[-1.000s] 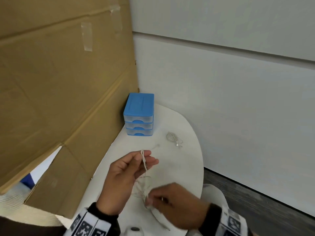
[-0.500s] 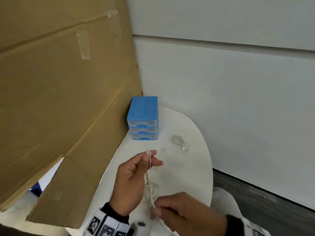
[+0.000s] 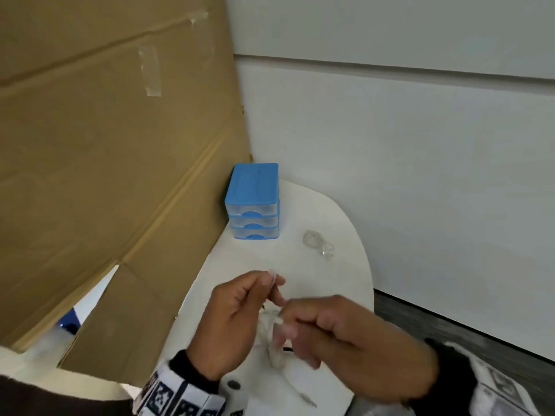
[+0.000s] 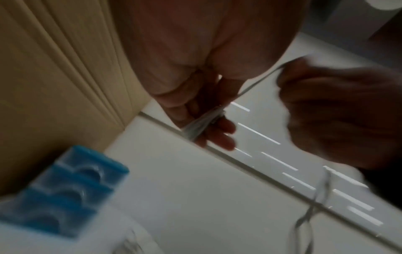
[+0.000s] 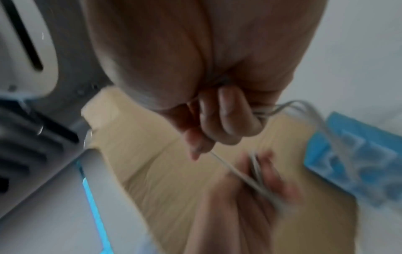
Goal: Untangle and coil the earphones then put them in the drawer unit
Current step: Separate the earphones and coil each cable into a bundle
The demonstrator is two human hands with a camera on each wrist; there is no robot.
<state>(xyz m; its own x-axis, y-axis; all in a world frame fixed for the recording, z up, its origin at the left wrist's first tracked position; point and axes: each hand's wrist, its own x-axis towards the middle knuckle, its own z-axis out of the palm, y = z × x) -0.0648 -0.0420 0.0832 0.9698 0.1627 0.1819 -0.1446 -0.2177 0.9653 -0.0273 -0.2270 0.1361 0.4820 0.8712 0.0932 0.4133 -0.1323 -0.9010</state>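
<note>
Above the table's (image 3: 345, 274) near edge, the left hand (image 3: 237, 319) pinches one end of the earphones (image 3: 271, 325) at its raised fingertips; the right hand (image 3: 339, 334), lower and just beside it, grips the cord. The cord runs down from left pinch to right, so winding likely falls to the right hand; the drawer unit (image 3: 253, 202) waits at the far corner.

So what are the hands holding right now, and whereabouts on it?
Both hold the white earphones by the cable. The left hand pinches loops of it at its fingertips; the right hand grips a strand just below. Which stretch of cable is too blurred to tell.
</note>
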